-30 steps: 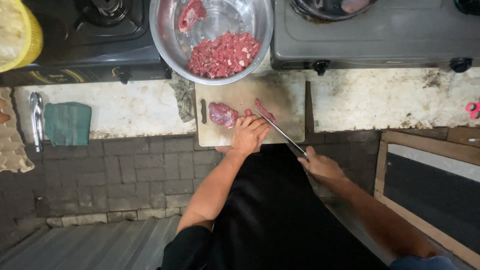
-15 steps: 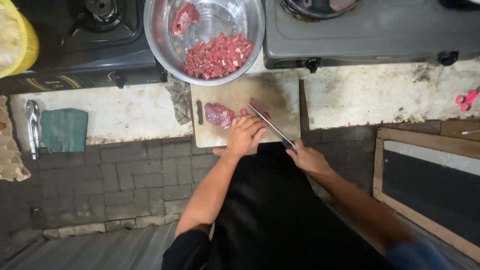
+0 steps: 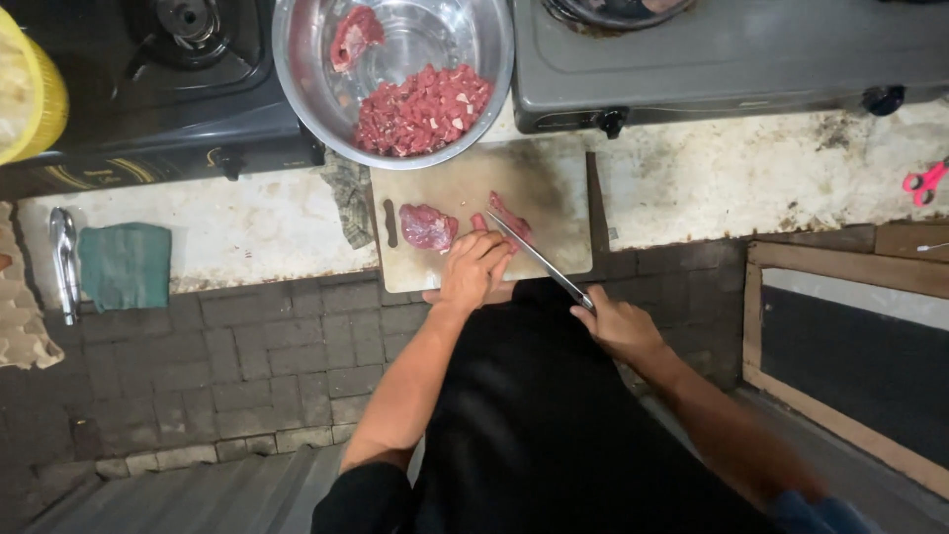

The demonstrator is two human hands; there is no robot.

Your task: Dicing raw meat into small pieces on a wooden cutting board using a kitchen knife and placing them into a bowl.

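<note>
Hands [image 3: 474, 269] on cutting board [image 3: 554, 188], stained white counter [image 3: 751, 178], brick front [image 3: 247, 346].

My right hand [image 3: 615, 321] wraps the knife [image 3: 539, 259] handle, so the handle is hidden; my left hand [image 3: 473, 269] covers part of the meat strip [image 3: 509, 220] on the cutting board [image 3: 474, 193]; the steel bowl [image 3: 297, 79] and yellow container [image 3: 38, 99] are cut off at the frame's edges; my right forearm is blurred.
</note>
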